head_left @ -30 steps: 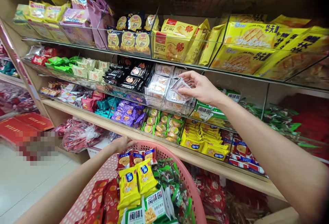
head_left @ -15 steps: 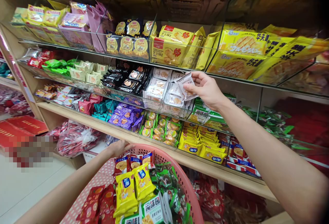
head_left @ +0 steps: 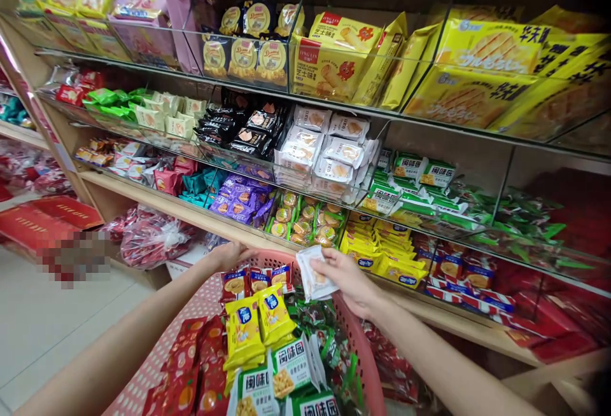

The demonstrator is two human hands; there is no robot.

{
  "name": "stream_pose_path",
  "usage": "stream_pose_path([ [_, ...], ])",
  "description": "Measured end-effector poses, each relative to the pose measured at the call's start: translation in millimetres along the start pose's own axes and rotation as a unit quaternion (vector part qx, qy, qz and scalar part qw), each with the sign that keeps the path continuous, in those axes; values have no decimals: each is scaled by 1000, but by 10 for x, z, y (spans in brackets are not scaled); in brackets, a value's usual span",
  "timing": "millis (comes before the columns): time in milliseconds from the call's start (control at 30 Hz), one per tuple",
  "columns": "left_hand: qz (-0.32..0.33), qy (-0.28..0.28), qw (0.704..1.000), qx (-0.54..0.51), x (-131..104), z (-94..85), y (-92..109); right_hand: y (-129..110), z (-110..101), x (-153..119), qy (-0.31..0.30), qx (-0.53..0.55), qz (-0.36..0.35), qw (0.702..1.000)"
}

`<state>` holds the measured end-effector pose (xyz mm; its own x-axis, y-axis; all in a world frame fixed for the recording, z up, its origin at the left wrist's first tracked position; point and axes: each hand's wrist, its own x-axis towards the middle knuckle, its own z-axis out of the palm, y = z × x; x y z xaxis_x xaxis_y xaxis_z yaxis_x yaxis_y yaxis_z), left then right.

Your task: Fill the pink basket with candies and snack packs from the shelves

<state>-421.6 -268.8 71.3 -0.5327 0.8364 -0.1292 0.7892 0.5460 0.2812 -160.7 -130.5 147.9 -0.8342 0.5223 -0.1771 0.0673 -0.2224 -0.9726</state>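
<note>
My right hand point(head_left: 346, 276) grips a small white snack packet point(head_left: 315, 273) by its right side, above the right part of a pink plastic basket point(head_left: 365, 346). My left hand point(head_left: 231, 255) is closed on the basket's far rim. Inside the basket lie yellow snack packets point(head_left: 243, 324), green-and-white packets point(head_left: 294, 368) and dark red packets point(head_left: 186, 365). A few red-and-blue packets point(head_left: 260, 280) rest near the far rim, and green-wrapped pieces point(head_left: 329, 339) lie along the right side. On the shelf, matching white packets point(head_left: 341, 152) are stacked in a clear compartment.
Glass-fronted shelves point(head_left: 353, 110) of packaged snacks span the view, with large yellow bags point(head_left: 477, 79) at upper right. The wooden shelf edge point(head_left: 191, 203) runs just beyond the basket. Bagged red goods point(head_left: 155, 238) and a red box point(head_left: 42, 225) sit low at left.
My right hand has come down from the white packets' compartment to above the basket, carrying one white packet. My left hand stays on the rim. The view has shifted slightly.
</note>
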Motion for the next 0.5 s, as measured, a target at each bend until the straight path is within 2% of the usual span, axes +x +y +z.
stream_pose_path([
  [100,4,4,1000,2,-9,0,-6,365,1,133,27,-10,4,1000],
  [200,3,7,1000,-3,-13,4,-15,567,-16,214,42,-36,-22,998],
  [333,6,7,1000,-5,-20,-1,-15,695,-51,281,89,-102,-62,989],
  [500,-2,9,1000,10,-37,-5,-21,754,-71,335,160,-171,-78,969],
])
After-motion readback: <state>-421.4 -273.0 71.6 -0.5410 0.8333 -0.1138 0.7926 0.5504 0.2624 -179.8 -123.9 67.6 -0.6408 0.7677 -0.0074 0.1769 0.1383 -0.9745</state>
